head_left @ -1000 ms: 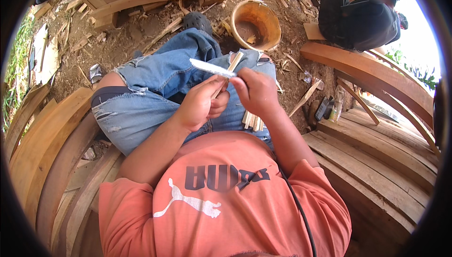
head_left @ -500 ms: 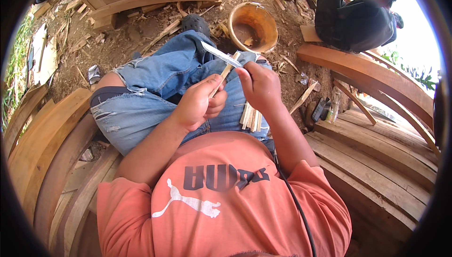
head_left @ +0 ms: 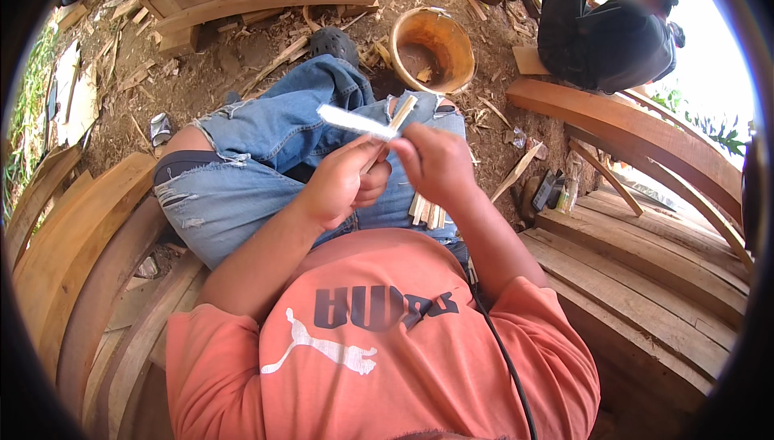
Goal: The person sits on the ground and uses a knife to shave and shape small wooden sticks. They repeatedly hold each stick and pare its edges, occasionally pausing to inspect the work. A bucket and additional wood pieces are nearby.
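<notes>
One wood strip (head_left: 404,110) above the jeans (head_left: 266,145) is gripped by fingers of the left hand (head_left: 343,184), the right hand (head_left: 439,164) holding a knife (head_left: 355,122) across it; strokes should run toward the far end.

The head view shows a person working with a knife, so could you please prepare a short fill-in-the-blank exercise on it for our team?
1. The hand gripping the knife is the person's ____ one.
2. The other hand holds at least one pale strip made of ____.
3. In the picture, the dark shoe is to the ____ of the bucket.
4. The ripped jeans are ____ in colour.

Missing words: right; wood; left; blue.
</notes>
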The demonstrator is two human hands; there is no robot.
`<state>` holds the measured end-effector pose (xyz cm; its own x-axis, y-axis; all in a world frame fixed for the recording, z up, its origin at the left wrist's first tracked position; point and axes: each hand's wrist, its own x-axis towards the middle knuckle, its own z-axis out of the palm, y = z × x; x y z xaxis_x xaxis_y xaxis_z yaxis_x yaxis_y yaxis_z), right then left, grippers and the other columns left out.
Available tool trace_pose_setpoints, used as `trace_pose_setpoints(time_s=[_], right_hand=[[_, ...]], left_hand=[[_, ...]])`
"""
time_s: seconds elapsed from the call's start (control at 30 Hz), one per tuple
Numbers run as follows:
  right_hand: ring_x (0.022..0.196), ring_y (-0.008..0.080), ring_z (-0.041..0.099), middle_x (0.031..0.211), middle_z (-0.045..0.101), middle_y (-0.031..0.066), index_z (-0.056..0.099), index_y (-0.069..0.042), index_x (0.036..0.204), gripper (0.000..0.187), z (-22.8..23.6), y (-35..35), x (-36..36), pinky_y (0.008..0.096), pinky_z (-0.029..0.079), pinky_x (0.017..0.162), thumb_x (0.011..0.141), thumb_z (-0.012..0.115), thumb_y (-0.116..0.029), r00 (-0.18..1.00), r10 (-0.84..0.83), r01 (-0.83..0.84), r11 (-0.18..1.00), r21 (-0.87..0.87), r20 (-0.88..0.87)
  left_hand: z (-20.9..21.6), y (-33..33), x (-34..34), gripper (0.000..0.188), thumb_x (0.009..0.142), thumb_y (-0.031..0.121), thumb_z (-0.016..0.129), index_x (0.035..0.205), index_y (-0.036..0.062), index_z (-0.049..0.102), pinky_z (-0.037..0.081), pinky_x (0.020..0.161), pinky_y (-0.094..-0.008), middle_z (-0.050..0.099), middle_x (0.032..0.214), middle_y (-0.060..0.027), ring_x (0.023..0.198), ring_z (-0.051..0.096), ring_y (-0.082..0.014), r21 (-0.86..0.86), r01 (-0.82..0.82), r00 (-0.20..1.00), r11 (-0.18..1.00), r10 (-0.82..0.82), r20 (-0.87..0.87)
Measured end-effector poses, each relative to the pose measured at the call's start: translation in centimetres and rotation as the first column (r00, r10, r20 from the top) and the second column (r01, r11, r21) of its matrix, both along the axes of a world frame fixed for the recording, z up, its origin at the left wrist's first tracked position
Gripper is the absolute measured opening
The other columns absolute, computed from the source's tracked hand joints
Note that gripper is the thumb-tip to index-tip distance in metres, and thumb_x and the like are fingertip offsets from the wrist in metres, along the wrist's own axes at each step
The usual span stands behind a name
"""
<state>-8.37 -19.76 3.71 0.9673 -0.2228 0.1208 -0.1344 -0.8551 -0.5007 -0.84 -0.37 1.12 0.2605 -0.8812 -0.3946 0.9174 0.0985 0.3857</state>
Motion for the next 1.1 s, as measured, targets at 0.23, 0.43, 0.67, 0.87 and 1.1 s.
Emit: trace_pose_setpoints(time_s=[0.23, 0.43, 0.67, 0.87, 1.1], right_hand=[[0.065, 0.042, 0.065, 0.069, 0.065, 0.0169, 0.065, -0.008, 0.083, 0.038, 0.2, 0.3, -0.1, 0.051, 0.05, 0.06, 0.102, 0.07, -0.04, 0.984, 0.173, -0.172, 0.984, -0.037, 0.046], [0.067, 0.0431, 0.064, 0.072, 0.063, 0.0189, 0.067, -0.008, 0.089, 0.033, 0.6, -0.6, -0.4, 0.0502, 0.05, 0.061, 0.105, 0.068, -0.037, 0.987, 0.157, -0.158, 0.985, -0.063, -0.021], [0.07, 0.0441, 0.066, 0.073, 0.066, 0.0203, 0.069, -0.005, 0.091, 0.035, 0.9, -2.5, 1.2, 0.0491, 0.05, 0.063, 0.106, 0.067, -0.037, 0.982, -0.181, 0.187, 0.976, 0.113, -0.062], [0.071, 0.0447, 0.067, 0.073, 0.066, 0.0189, 0.066, -0.008, 0.087, 0.033, -0.7, 1.4, -0.4, 0.0542, 0.05, 0.061, 0.104, 0.069, -0.036, 0.996, 0.028, -0.02, 0.996, 0.09, -0.085], [0.069, 0.0454, 0.065, 0.072, 0.065, 0.0197, 0.063, -0.007, 0.084, 0.037, -1.8, 1.3, -0.5, 0.0539, 0.048, 0.06, 0.105, 0.067, -0.038, 0.998, -0.007, 0.013, 0.993, 0.116, -0.057]], left_hand=[[0.1, 0.1, -0.2, 0.03, 0.118, 0.038, 0.038, 0.102, 0.0149, 0.047, 0.02, 0.047, -0.0245, 0.031, 0.065, 0.0074, 0.052, 0.025, -0.0058, 0.018, 0.0, 1.0, 1.0, 0.0, 0.003], [0.0, 0.0, -0.1, 0.03, 0.119, 0.037, 0.037, 0.102, 0.0146, 0.047, 0.02, 0.047, -0.024, 0.031, 0.065, 0.0075, 0.052, 0.025, -0.0052, 0.022, -0.003, 1.0, 1.0, 0.002, 0.02], [-0.1, -0.1, -0.2, 0.029, 0.118, 0.037, 0.038, 0.104, 0.014, 0.048, 0.02, 0.047, -0.0238, 0.031, 0.064, 0.0074, 0.052, 0.024, -0.0051, 0.049, -0.03, 0.999, 0.998, 0.029, 0.015], [-0.2, -0.3, -0.2, 0.027, 0.117, 0.036, 0.04, 0.103, 0.0147, 0.05, 0.021, 0.047, -0.0239, 0.033, 0.065, 0.0073, 0.052, 0.025, -0.005, 0.071, -0.04, 0.999, 0.997, 0.041, -0.016], [-0.6, 0.1, 0.0, 0.028, 0.117, 0.036, 0.039, 0.106, 0.0137, 0.051, 0.022, 0.047, -0.0226, 0.034, 0.066, 0.0068, 0.052, 0.027, -0.0053, 0.076, -0.034, 0.999, 0.997, 0.036, -0.02]])
